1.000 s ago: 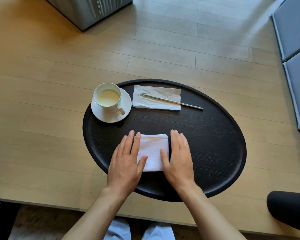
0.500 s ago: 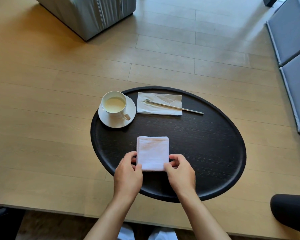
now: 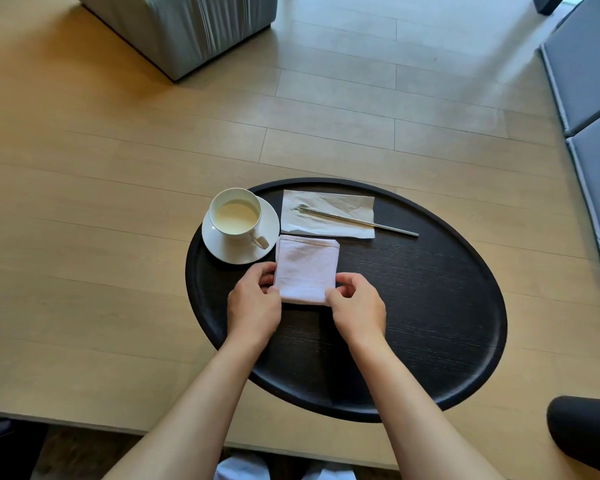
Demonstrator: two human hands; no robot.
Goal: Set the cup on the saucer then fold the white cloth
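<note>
A white cup (image 3: 236, 216) with pale liquid stands on a white saucer (image 3: 222, 249) at the left of a black oval tray (image 3: 430, 306). The white cloth (image 3: 305, 268), folded into a small rectangle, lies on the tray just right of the saucer. My left hand (image 3: 255, 303) pinches the cloth's near left corner. My right hand (image 3: 359, 306) pinches its near right corner. Fingers of both hands curl around the cloth's near edge.
A paper napkin (image 3: 328, 213) with a metal spoon (image 3: 361, 221) across it lies at the tray's far side, close behind the cloth. The tray sits on a light wooden table. A grey upholstered block (image 3: 187, 26) stands at the back, grey cushions (image 3: 589, 98) at right.
My hands went from pressing flat on the cloth to gripping its near corners, and they have slid it away from me, up beside the saucer and below the napkin.
</note>
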